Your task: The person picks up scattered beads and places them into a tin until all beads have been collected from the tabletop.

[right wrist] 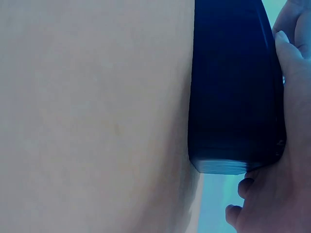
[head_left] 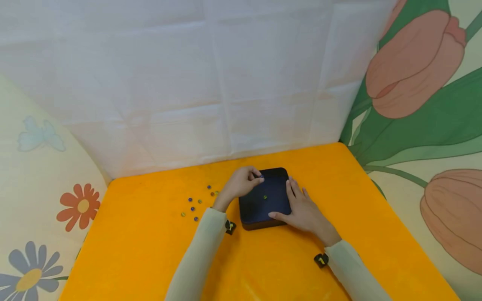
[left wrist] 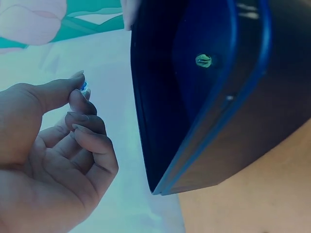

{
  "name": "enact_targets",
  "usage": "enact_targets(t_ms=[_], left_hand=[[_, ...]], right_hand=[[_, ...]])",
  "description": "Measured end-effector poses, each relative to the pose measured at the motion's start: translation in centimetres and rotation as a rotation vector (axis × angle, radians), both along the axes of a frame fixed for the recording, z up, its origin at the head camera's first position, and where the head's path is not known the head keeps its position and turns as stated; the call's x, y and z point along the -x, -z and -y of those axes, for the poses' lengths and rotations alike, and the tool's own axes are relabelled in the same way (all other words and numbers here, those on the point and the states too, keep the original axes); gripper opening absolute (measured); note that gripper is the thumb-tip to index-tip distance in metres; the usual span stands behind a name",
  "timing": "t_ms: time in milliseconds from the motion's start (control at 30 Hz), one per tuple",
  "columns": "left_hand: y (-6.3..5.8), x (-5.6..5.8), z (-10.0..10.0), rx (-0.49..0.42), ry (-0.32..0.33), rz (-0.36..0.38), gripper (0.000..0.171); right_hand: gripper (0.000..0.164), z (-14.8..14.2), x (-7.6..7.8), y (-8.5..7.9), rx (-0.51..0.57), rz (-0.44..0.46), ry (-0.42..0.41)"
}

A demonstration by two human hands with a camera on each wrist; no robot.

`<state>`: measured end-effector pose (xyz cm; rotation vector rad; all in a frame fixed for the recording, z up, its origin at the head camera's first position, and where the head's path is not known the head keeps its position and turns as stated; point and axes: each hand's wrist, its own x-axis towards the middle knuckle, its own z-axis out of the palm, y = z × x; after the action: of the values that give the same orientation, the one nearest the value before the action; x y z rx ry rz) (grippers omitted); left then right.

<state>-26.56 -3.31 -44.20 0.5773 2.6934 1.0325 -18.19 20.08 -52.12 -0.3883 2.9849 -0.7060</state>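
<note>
My left hand (head_left: 241, 183) is over the far left part of a dark square tray (head_left: 260, 218), pinching a small blue marble (left wrist: 84, 87) between thumb and forefinger. In the left wrist view, its other fingers are loosely bent. One yellow-green marble (head_left: 265, 197) lies on the tray floor. My right hand (head_left: 306, 212) rests on the tray's right rim, fingers extended and thumb across the near right part. From the right wrist view, the hand lies against the tray's upper edge, with two fingertips showing past its corner.
On the orange table (head_left: 150, 251), left of the tray, several loose marbles lie scattered, among them a blue marble (head_left: 190, 200), a yellow marble (head_left: 183, 214) and a reddish marble (head_left: 212, 194). A white sheet (head_left: 169, 83) hangs behind. Flower-printed cloth (head_left: 414, 138) stands at both sides.
</note>
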Motion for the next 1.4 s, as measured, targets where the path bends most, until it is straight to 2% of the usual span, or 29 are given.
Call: enact_targets(t_ms=[233, 567, 1067, 1400], left_hand=[[-0.4, 1.0, -1.0, 0.073, 0.034, -0.01, 0.021], [-0.8, 2.0, -2.3, 0.094, 0.058, -0.004, 0.023], [1.1, 3.1, -3.8, 0.074, 0.069, 0.012, 0.023], [1.8, 3.7, -4.2, 0.095, 0.072, 0.006, 0.021]], right_hand=[[0.128, 0.0, 0.2, -0.1, 0.001, -0.012, -0.013], [0.126, 0.0, 0.3, -0.3, 0.016, -0.02, -0.023], [0.128, -0.1, -0.2, 0.5, 0.032, -0.008, -0.016], [0.126, -0.1, -0.5, -0.1, 0.033, -0.028, -0.019]])
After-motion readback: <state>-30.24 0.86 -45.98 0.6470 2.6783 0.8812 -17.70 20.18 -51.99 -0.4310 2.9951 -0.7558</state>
